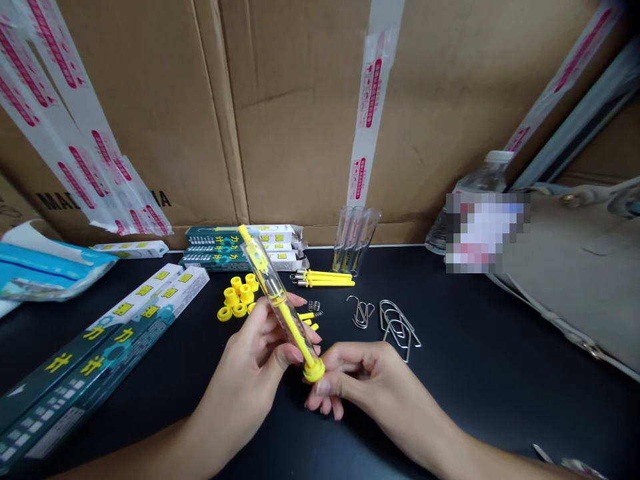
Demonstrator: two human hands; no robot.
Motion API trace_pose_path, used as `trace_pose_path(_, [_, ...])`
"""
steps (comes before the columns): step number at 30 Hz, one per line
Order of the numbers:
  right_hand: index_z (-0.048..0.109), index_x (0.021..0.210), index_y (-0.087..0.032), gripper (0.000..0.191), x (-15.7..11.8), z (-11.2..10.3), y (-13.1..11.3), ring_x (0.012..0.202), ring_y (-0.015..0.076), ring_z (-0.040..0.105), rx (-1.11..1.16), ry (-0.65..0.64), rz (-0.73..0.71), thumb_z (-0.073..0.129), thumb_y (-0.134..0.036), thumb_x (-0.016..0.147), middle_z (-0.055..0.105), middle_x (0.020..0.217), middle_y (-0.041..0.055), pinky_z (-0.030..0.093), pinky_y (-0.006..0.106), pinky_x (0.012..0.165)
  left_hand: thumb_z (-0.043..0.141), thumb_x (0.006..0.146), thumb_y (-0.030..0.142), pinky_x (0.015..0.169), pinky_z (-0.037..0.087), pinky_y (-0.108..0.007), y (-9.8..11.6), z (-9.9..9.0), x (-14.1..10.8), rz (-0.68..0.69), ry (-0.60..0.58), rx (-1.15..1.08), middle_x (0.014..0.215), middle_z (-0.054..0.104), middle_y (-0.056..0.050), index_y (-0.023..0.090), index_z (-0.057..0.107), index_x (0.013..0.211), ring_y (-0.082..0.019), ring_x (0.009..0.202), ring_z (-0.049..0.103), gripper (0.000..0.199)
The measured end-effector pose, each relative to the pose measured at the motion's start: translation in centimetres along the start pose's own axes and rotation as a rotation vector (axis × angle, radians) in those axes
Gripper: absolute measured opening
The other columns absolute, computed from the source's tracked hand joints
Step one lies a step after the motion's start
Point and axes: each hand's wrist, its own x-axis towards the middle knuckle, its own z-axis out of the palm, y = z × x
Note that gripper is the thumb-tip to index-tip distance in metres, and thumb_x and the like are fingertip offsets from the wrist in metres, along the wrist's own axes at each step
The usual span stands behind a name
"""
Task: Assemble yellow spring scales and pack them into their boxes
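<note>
My left hand (255,360) is closed round the clear tube of a spring scale (287,313), which leans with its top to the upper left. A yellow rod and a metal section show inside the tube. At its lower end sits a yellow cap (314,370). The fingers of my right hand (365,380) are pinched together against that cap; whatever lies between them is hidden. Behind my left hand are yellow caps (240,293), small springs (314,307) and short yellow pieces (307,317), partly covered. Metal hooks (361,312) lie beyond my right hand.
Large wire clips (399,327) lie at right. Clear tubes (354,240) stand near the cardboard wall (300,133), beside yellow rods (327,278). Printed boxes (110,347) lie left, others (240,250) stacked behind. A bottle (493,173) and a bag (575,267) stand right; a blue packet (55,267) lies left.
</note>
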Motion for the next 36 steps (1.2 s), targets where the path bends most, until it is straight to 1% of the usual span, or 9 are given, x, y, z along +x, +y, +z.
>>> trace_pose_path(5, [0.069, 0.063, -0.015, 0.019, -0.2, 0.2, 0.1, 0.051, 0.0093, 0.057, -0.004, 0.005, 0.003, 0.076, -0.026, 0.076, 0.072, 0.060, 0.0021, 0.044, 0.020, 0.052, 0.066, 0.089, 0.019, 0.076, 0.059, -0.018, 0.0, 0.1, -0.2, -0.007, 0.024, 0.023, 0.086, 0.074, 0.001, 0.023, 0.054, 0.108, -0.013, 0.081, 0.072, 0.023])
trace_pose_path(12, [0.065, 0.068, -0.016, 0.024, -0.6, 0.0, 0.3, 0.049, 0.0109, 0.055, -0.124, -0.047, -0.055, 0.066, -0.031, 0.086, 0.069, 0.057, 0.0023, 0.044, 0.023, 0.052, 0.064, 0.091, 0.023, 0.075, 0.059, -0.021, -0.4, -0.1, -0.6, -0.004, -0.002, 0.064, 0.089, 0.074, -0.002, 0.023, 0.054, 0.108, -0.015, 0.082, 0.073, 0.019])
trace_pose_path(15, [0.062, 0.070, -0.016, 0.025, -0.6, 0.0, 0.3, 0.050, 0.0113, 0.054, -0.174, -0.065, -0.060, 0.063, -0.033, 0.088, 0.069, 0.058, 0.0029, 0.045, 0.023, 0.053, 0.064, 0.092, 0.025, 0.075, 0.060, -0.022, -0.5, -0.1, -0.5, -0.009, 0.002, 0.073, 0.088, 0.075, -0.003, 0.022, 0.054, 0.109, -0.016, 0.081, 0.073, 0.020])
trace_pose_path(19, [0.058, 0.071, -0.018, 0.027, -0.4, 0.1, 0.3, 0.050, 0.0108, 0.053, -0.244, -0.055, -0.076, 0.061, -0.037, 0.090, 0.070, 0.062, 0.0035, 0.045, 0.022, 0.053, 0.067, 0.090, 0.029, 0.075, 0.060, -0.022, -0.4, 0.0, -0.3, 0.005, 0.030, 0.054, 0.087, 0.074, -0.002, 0.023, 0.052, 0.111, -0.016, 0.080, 0.073, 0.027])
trace_pose_path(24, [0.058, 0.082, -0.019, 0.029, -0.3, 0.2, 0.3, 0.049, 0.0107, 0.054, -0.351, -0.067, -0.100, 0.049, -0.041, 0.098, 0.070, 0.063, 0.0021, 0.045, 0.021, 0.052, 0.066, 0.090, 0.029, 0.080, 0.060, -0.024, -0.4, 0.0, -0.1, -0.029, 0.083, 0.044, 0.089, 0.074, -0.003, 0.022, 0.050, 0.112, -0.017, 0.086, 0.073, 0.028])
trace_pose_path(27, [0.059, 0.083, -0.019, 0.030, -0.4, 0.0, 0.2, 0.051, 0.0109, 0.054, -0.397, -0.091, -0.117, 0.046, -0.040, 0.101, 0.073, 0.068, 0.0035, 0.045, 0.020, 0.053, 0.066, 0.089, 0.028, 0.081, 0.059, -0.025, -0.5, 0.0, -0.1, -0.040, 0.076, 0.033, 0.089, 0.074, -0.003, 0.022, 0.050, 0.112, -0.018, 0.085, 0.073, 0.028])
trace_pose_path(29, [0.059, 0.082, -0.019, 0.033, -0.5, 0.0, 0.1, 0.053, 0.0114, 0.055, -0.437, -0.109, -0.154, 0.043, -0.039, 0.102, 0.073, 0.069, 0.0046, 0.046, 0.021, 0.055, 0.067, 0.089, 0.029, 0.080, 0.059, -0.025, -0.7, -0.1, -0.2, -0.039, 0.067, 0.033, 0.090, 0.074, -0.003, 0.022, 0.050, 0.112, -0.018, 0.085, 0.073, 0.029])
trace_pose_path(32, [0.056, 0.080, -0.019, 0.035, -0.6, 0.0, 0.0, 0.055, 0.0123, 0.057, -0.507, -0.127, -0.211, 0.039, -0.037, 0.103, 0.072, 0.066, 0.0042, 0.046, 0.021, 0.059, 0.067, 0.090, 0.029, 0.079, 0.059, -0.025, -1.0, -0.2, -0.3, -0.042, 0.044, 0.056, 0.092, 0.074, -0.003, 0.023, 0.050, 0.114, -0.018, 0.086, 0.073, 0.030])
trace_pose_path(36, [0.053, 0.080, -0.020, 0.037, -0.7, 0.1, -0.2, 0.052, 0.0123, 0.053, -0.526, -0.135, -0.211, 0.037, -0.043, 0.103, 0.062, 0.056, -0.0005, 0.043, 0.021, 0.058, 0.063, 0.093, 0.030, 0.078, 0.059, -0.026, -1.4, -0.3, -0.3, -0.062, 0.033, 0.090, 0.094, 0.073, -0.004, 0.023, 0.051, 0.114, -0.018, 0.087, 0.072, 0.025])
